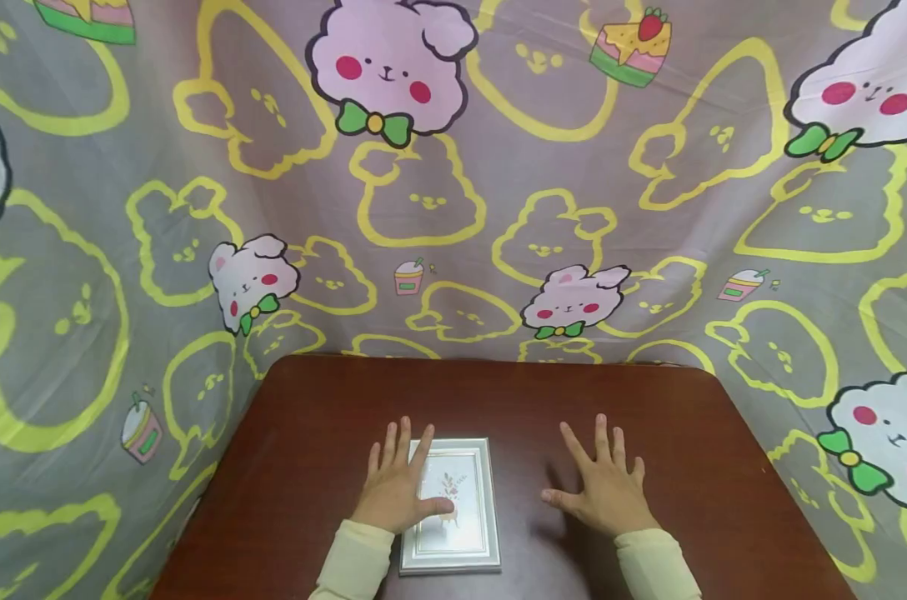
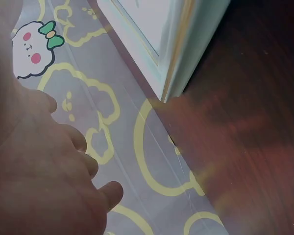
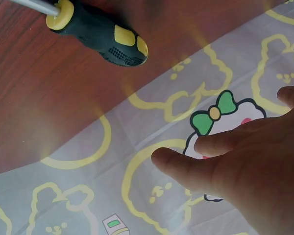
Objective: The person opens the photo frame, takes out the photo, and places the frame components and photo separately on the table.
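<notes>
A silvery-white picture frame with a small plant print lies on the table. Over its left edge my left hand is spread, fingers straight, thumb overlapping the print in the head view. The left wrist view catches one corner of the picture frame beyond the left hand. To the right, my right hand is also spread with nothing in it, its shadow on the wood. A screwdriver with a black and yellow handle shows in the right wrist view near the right hand; the head view does not show it.
The dark brown table has rounded far corners. A grey cloth printed with yellow outlines and white cartoon rabbits hangs along its back and both sides, close to the table's edges.
</notes>
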Tool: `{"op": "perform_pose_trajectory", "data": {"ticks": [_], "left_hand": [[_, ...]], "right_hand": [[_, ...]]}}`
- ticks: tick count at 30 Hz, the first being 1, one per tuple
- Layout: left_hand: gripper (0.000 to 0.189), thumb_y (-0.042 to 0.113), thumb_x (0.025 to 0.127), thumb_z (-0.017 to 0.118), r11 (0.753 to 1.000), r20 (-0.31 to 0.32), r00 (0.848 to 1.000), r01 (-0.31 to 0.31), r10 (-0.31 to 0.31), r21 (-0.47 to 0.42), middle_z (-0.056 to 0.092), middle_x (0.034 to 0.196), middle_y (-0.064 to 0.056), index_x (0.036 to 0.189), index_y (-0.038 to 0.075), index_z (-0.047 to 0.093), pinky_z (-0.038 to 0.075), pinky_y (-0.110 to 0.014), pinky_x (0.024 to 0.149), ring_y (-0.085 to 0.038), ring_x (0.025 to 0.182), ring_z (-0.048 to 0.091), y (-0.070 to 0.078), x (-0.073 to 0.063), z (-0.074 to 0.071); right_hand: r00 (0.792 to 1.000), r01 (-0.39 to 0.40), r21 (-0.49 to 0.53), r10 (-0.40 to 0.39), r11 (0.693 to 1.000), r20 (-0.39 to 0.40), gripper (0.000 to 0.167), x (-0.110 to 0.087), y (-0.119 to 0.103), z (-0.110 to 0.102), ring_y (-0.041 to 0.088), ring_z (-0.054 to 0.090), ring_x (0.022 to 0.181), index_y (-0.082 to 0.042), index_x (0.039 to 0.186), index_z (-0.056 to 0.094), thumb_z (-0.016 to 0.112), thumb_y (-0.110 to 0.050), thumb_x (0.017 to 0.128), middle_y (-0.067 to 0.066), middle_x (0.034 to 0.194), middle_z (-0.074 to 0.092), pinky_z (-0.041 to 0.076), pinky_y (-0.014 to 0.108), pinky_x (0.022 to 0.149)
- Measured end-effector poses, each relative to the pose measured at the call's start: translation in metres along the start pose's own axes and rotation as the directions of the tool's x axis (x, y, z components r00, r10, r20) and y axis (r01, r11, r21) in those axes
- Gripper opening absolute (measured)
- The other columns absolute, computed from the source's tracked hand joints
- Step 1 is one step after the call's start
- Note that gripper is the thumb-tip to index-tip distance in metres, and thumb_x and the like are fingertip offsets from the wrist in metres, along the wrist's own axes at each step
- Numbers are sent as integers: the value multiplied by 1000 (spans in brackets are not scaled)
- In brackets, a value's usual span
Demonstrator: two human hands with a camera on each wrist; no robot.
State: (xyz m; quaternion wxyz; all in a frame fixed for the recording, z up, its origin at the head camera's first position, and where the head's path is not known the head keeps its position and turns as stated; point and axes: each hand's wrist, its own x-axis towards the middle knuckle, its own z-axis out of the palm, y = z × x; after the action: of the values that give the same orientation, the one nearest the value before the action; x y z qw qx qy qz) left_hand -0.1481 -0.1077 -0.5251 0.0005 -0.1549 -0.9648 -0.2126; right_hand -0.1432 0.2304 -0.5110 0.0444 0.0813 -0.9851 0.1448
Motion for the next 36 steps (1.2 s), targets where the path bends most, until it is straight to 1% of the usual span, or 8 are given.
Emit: {"op": "perform_pose_trajectory", "data": {"ticks": [11,17,21,23,25,28,32,36], "left_hand": [[111,61,76,78,1000,6,1000,-6,6,23,11,164,-26,161,13,27,9,-66,115,-46,150,6,1,6,9],[109,58,75,79,1000,-9,1000,-15,15,1,19,161,-30,159,10,30,13,-69,113,-50,147,15,8,6,12],[102,55,77,79,999,31,999,-14,15,-42,28,158,-31,157,10,36,19,-71,110,-52,143,27,19,10,19],[94,53,79,79,999,61,998,-16,19,-50,37,152,-32,154,9,42,27,-71,106,-53,137,38,29,13,23],[85,53,81,77,1000,74,997,-23,24,-11,51,142,-28,149,9,50,40,-66,99,-48,124,53,41,17,29],[75,53,82,76,997,65,997,-35,31,64,65,113,-20,141,10,58,54,-50,75,-37,92,67,59,22,40],[68,51,83,76,997,42,999,2,-5,73,61,89,-15,137,12,62,51,-39,51,-28,64,61,78,27,59],[70,55,81,75,992,-19,998,64,-62,109,59,88,-18,135,12,63,50,-41,50,-28,60,59,90,32,78]], "right_hand": [[999,-38,-12,38,999,-3,107,-1,15,4,61,12,143,-24,159,33,74,-72,73,34,161,9,15,87,94],[999,-35,-10,35,999,-10,105,-4,25,13,62,18,141,-23,157,38,76,-71,71,36,159,15,18,87,92],[998,-61,-2,61,998,24,103,-7,36,20,64,21,138,-23,156,38,75,-71,73,37,158,14,22,88,89],[992,-94,21,92,995,83,103,-9,41,23,67,22,136,-22,157,37,74,-71,74,39,158,12,24,88,87],[980,-138,50,129,989,153,103,-10,46,26,71,23,132,-21,158,37,75,-68,75,43,155,10,27,88,82],[954,-203,70,181,977,240,101,-14,54,30,75,26,125,-19,157,37,78,-62,76,50,150,11,33,87,76],[940,-219,59,194,974,280,90,-15,60,33,75,29,123,-20,155,41,81,-51,80,54,143,18,38,84,71],[943,-207,66,181,976,278,79,-11,62,34,74,29,124,-20,150,50,81,-44,82,54,141,24,40,82,70]]}}
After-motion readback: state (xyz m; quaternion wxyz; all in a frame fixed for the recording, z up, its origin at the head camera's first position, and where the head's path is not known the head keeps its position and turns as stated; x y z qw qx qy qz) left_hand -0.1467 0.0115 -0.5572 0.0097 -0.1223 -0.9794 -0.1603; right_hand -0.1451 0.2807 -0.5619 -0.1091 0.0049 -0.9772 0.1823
